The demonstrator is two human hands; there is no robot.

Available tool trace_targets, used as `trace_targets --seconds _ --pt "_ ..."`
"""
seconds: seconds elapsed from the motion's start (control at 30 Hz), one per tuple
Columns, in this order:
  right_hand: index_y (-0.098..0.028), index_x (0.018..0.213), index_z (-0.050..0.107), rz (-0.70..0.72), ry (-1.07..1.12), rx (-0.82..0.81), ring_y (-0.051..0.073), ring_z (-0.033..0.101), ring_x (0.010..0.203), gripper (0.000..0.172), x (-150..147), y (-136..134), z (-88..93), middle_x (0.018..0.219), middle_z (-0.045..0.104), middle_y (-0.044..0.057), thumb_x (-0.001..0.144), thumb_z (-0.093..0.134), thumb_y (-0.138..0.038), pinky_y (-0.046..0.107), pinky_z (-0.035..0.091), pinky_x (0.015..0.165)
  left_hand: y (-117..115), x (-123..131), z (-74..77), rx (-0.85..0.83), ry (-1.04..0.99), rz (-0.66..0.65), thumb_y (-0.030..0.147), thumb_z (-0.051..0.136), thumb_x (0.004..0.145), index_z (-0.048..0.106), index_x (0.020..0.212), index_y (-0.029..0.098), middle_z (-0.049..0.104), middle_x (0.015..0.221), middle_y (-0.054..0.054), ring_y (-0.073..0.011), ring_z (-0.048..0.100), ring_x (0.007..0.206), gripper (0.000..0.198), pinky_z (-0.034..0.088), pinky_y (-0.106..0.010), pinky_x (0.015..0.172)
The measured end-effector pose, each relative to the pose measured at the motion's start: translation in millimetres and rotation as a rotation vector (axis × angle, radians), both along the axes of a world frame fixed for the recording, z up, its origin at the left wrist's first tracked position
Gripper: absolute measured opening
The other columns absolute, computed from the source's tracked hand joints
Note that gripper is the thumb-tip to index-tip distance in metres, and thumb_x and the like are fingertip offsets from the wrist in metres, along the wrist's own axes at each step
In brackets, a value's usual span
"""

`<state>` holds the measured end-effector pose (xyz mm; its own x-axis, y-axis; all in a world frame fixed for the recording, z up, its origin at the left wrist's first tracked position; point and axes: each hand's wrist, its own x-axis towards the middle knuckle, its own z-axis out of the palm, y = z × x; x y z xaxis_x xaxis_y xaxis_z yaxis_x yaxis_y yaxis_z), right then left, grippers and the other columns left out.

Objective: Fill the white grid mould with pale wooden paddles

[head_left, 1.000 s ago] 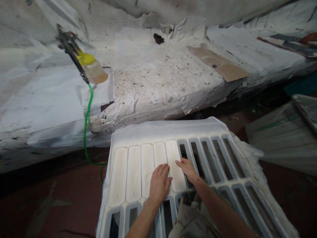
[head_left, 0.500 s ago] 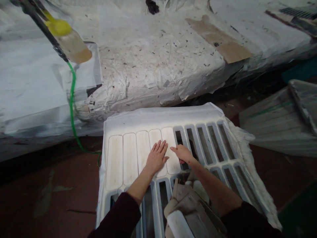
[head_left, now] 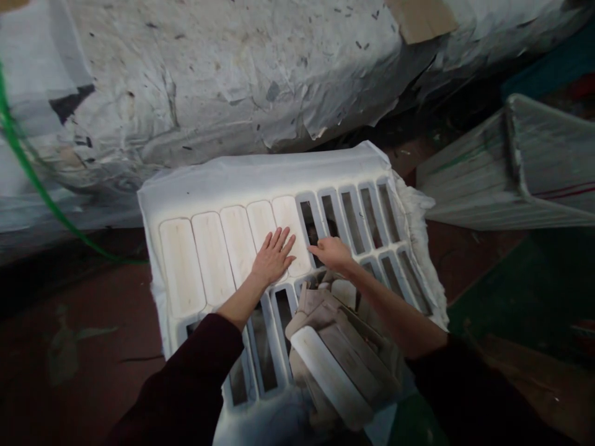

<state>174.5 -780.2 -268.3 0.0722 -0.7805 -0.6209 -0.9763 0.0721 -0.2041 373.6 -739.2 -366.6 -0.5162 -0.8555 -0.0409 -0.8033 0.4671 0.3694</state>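
Observation:
A white cloth-covered frame (head_left: 260,168) with rows of long slots lies below me. Several white oblong pieces with rounded ends (head_left: 182,266) fill the left slots of its far row. My left hand (head_left: 274,255) lies flat, fingers spread, over the two rightmost of these pieces. Just right of it, my right hand (head_left: 331,254) is closed at the last piece's right edge, beside a bare slot (head_left: 307,217). Its thumb side points at the piece; the other fingertips are hidden. A heap of beige pieces (head_left: 316,303), topped by a white oblong piece (head_left: 330,375), rests on the near slots.
Beyond the frame runs a long bench (head_left: 223,93) under stained white sheeting, with brown cardboard (head_left: 425,18) on it. A green hose (head_left: 41,192) hangs at the left. A large pale open container (head_left: 469,167) stands at the right.
The view has tilted down and shifted right, so the bottle with the yellow top has left the picture. Both hands keep nearly the same places on the frame.

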Motion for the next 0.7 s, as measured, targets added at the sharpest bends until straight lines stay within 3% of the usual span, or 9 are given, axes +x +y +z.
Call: trace_targets --seconds 0.1,0.2,0.27,0.3,0.4,0.5,0.6,0.7 --pt "-0.018 0.074 0.067 -0.036 -0.058 -0.023 0.018 0.065 0.074 0.039 -23.7 59.4 36.1 0.076 0.072 0.005 0.094 0.044 -0.044 0.026 0.041 0.066 12.2 1.1 2.9 0.0 -0.009 -0.025 0.035 0.049 0.097 0.027 0.15 0.018 0.014 0.16 -0.009 -0.0279 -0.001 0.147 0.06 0.009 -0.051 0.12" --pt "-0.019 0.088 0.066 -0.11 -0.131 -0.023 0.017 0.064 0.073 0.023 -30.5 150.8 58.2 0.079 0.07 0.002 0.092 0.049 -0.034 0.026 0.043 0.065 23.4 3.0 6.3 0.003 -0.025 -0.058 0.037 0.049 0.097 0.028 0.15 0.021 0.017 0.16 -0.006 -0.0274 0.002 0.147 0.059 0.009 -0.05 0.12" --pt "-0.016 0.103 0.066 -0.123 -0.114 -0.005 0.024 0.066 0.085 0.023 -27.9 217.9 60.8 0.098 0.071 0.009 0.086 0.057 -0.03 0.032 0.048 0.07 27.2 3.6 7.6 -0.002 -0.05 -0.063 0.039 0.048 0.097 0.028 0.15 0.023 0.017 0.16 -0.005 -0.0276 0.003 0.147 0.059 0.01 -0.05 0.12" --pt "-0.012 0.113 0.064 -0.104 -0.094 -0.01 0.031 0.063 0.101 0.033 -26.1 248.9 59.0 0.113 0.068 0.015 0.084 0.06 -0.026 0.038 0.049 0.08 28.0 3.6 7.9 -0.004 -0.064 -0.065 0.041 0.047 0.097 0.028 0.15 0.023 0.017 0.16 -0.005 -0.0278 0.004 0.147 0.059 0.011 -0.05 0.12" --pt "-0.01 0.135 0.051 0.036 0.076 -0.142 0.037 0.057 0.115 0.056 -23.5 314.5 48.9 0.132 0.059 0.02 0.081 0.063 -0.017 0.049 0.048 0.089 27.7 2.6 8.2 -0.007 -0.101 -0.067 0.042 0.047 0.097 0.029 0.15 0.024 0.018 0.16 -0.006 -0.0283 0.006 0.147 0.059 0.013 -0.049 0.12" --pt "-0.016 0.142 0.045 0.173 0.089 -0.244 0.034 0.056 0.117 0.06 -24.0 327.0 40.3 0.14 0.055 0.014 0.083 0.058 -0.009 0.048 0.047 0.092 26.8 0.3 10.0 -0.016 -0.118 -0.062 0.042 0.048 0.096 0.031 0.149 0.024 0.02 0.159 -0.006 -0.0291 0.01 0.147 0.058 0.015 -0.049 0.119" --pt "-0.025 0.136 0.052 0.475 -0.117 -0.314 0.031 0.047 0.13 0.049 -20.1 301.2 29.9 0.145 0.052 0.002 0.09 0.05 -0.009 0.049 0.04 0.103 26.2 -2.5 14.4 -0.017 -0.128 -0.051 0.041 0.053 0.094 0.034 0.148 0.023 0.023 0.158 -0.007 -0.0301 0.015 0.146 0.059 0.018 -0.05 0.118" --pt "-0.016 0.118 0.064 0.783 -0.384 -0.332 0.028 0.044 0.134 0.028 -11.5 268.3 12.9 0.135 0.061 0.003 0.095 0.048 -0.019 0.049 0.033 0.112 24.8 -4.7 18.9 0.003 -0.134 -0.038 0.04 0.061 0.09 0.039 0.145 0.023 0.027 0.157 -0.007 -0.0308 0.019 0.144 0.062 0.021 -0.05 0.117"
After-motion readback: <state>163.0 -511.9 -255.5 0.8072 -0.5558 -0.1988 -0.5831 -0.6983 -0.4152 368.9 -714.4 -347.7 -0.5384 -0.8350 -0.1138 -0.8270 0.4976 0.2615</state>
